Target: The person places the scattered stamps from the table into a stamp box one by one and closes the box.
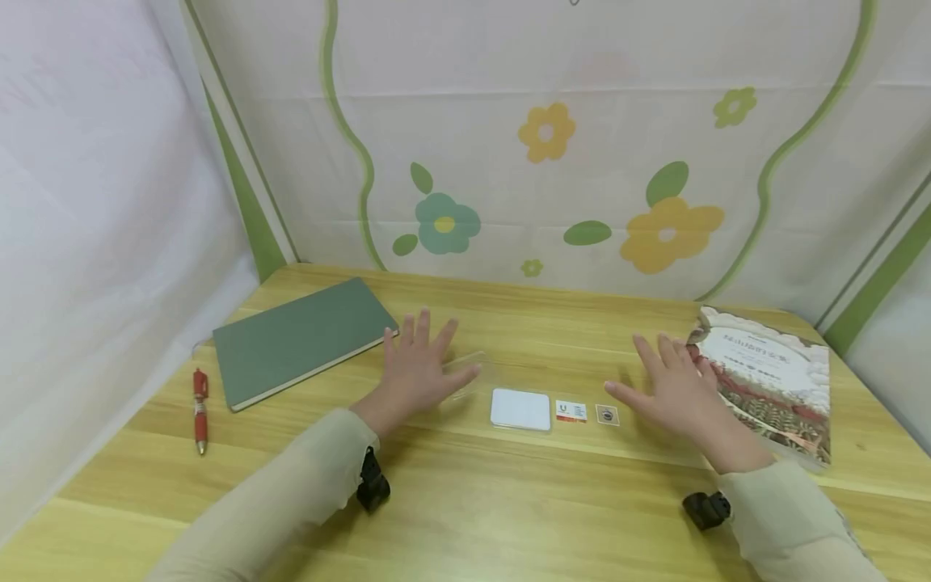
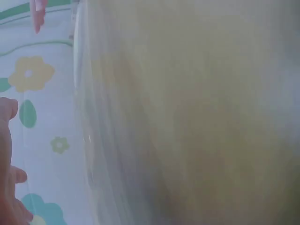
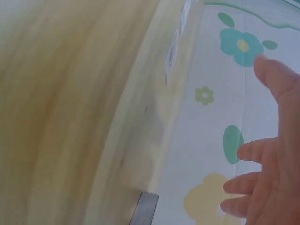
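Sleeves (image 1: pixel 291 477): nearest the head camera, they cover your forearms from the bottom edge up to the wrists, where a small black wrist camera (image 1: pixel 373 482) hangs on each side.
Left grip (image 1: pixel 416 373): released, your fingers spread and the thumb stretched to the right.
Right grip (image 1: pixel 680 398): released too, fingers fanned and thumb pointing left; it overlaps the illustrated book (image 1: pixel 774 380), and you cannot tell whether they touch.
White rectangle (image 1: pixel 520 409): flat on the surface (image 1: pixel 553 517), between your two thumbs and nearer the left one.
Logo card (image 1: pixel 570 411): just right of the white rectangle, with a letter U and a reddish strip along its lower edge.
Square card (image 1: pixel 607 415): last in that row, near your right thumb, a dark round figure at its centre.
Clear plastic piece (image 1: pixel 473 358): behind your left thumb, partly hidden.
Green notebook (image 1: pixel 305 343): closed and set at an angle, its right corner by your left fingertips.
Red pen (image 1: pixel 200 412): left of the green notebook, tip toward you.
Flowered cloth (image 1: pixel 494 162): upright behind the surface.
Left wrist view: the surface blurs across most of it; parts of your left grip show at the left edge, other fingertips at upper left.
Right wrist view: your right grip enters from the right, fingers apart before the flowered cloth; pale shapes on the surface are too skewed to identify.
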The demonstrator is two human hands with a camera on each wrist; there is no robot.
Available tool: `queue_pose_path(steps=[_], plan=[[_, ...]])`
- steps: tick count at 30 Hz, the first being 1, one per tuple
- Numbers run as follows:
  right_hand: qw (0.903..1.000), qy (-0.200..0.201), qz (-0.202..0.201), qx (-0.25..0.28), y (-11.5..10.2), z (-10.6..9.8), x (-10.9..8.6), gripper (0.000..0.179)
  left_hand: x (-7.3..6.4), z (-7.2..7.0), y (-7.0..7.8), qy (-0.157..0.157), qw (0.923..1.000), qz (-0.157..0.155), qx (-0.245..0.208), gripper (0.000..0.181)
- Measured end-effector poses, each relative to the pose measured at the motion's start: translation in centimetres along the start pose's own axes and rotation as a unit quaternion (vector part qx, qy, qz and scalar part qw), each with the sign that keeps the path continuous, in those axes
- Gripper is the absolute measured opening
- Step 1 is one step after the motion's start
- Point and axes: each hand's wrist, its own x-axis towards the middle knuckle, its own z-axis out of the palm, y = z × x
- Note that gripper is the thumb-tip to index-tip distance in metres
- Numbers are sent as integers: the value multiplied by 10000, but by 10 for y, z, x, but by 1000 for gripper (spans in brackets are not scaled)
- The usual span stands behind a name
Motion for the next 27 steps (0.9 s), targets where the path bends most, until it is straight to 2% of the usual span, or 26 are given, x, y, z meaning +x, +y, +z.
queue_pose_path(steps=[2,5,8,12,17,20,24,27], plan=[[9997,106,-180,149,-2,0,-1,93,-2,0,3,186,9993,288,-120,81],[9977,173,-478,445,-7,1,-2,86,-7,0,8,271,9954,751,-534,77],[9945,136,-755,711,-12,3,-4,80,-13,0,14,242,9859,1158,-1185,73],[9894,95,-1092,953,-18,7,-6,72,-17,3,20,131,9695,1490,-1939,69],[9855,-30,-1359,1011,-22,10,-7,65,-19,8,25,-211,9513,1585,-2636,66],[9837,-121,-1429,1081,-24,12,-7,63,-19,12,27,-416,9423,1619,-2901,64],[9798,-148,-1551,1255,-27,15,-6,58,-21,16,31,-704,9352,1524,-3118,65],[9750,-257,-1634,1485,-29,19,-3,54,-21,19,33,-844,9342,1390,-3176,67]])
